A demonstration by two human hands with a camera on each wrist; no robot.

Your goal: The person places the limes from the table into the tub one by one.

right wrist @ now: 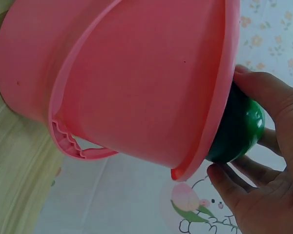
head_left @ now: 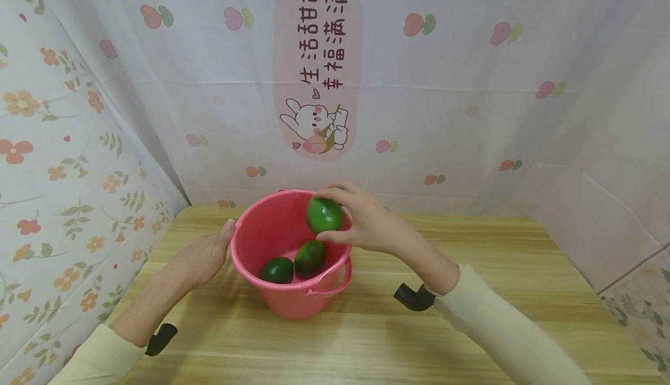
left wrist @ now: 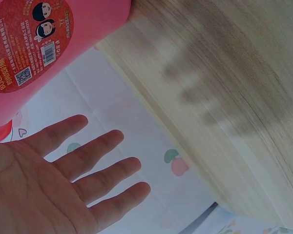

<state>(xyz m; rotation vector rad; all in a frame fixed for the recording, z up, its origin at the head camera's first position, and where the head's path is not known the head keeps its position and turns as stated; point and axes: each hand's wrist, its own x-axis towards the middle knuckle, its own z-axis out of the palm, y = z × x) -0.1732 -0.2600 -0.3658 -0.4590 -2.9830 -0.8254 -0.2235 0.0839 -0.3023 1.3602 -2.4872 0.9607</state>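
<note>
A pink bucket [head_left: 293,309] stands upright on the wooden table, its mouth tilted into the head view. My right hand [head_left: 369,219] holds a glossy green fruit [head_left: 323,215], rounded like an avocado, at the bucket's right inner rim. The right wrist view shows the thumb and fingers [right wrist: 227,183] around this fruit [right wrist: 241,126], part of which is hidden behind the rim. Two darker green fruits, one on the left [head_left: 277,270] and one on the right [head_left: 310,258], lie inside on the bottom. My left hand [head_left: 201,257] has its thumb at the left rim; its fingers [left wrist: 95,153] are spread and straight.
The bucket's pink handle [head_left: 335,286] hangs down on its near right side. Wood tabletop [head_left: 471,327] extends to both sides. Behind it hangs a printed curtain [head_left: 445,111], and a floral cloth [head_left: 68,170] covers the left side. A label [left wrist: 29,44] is stuck on the bucket.
</note>
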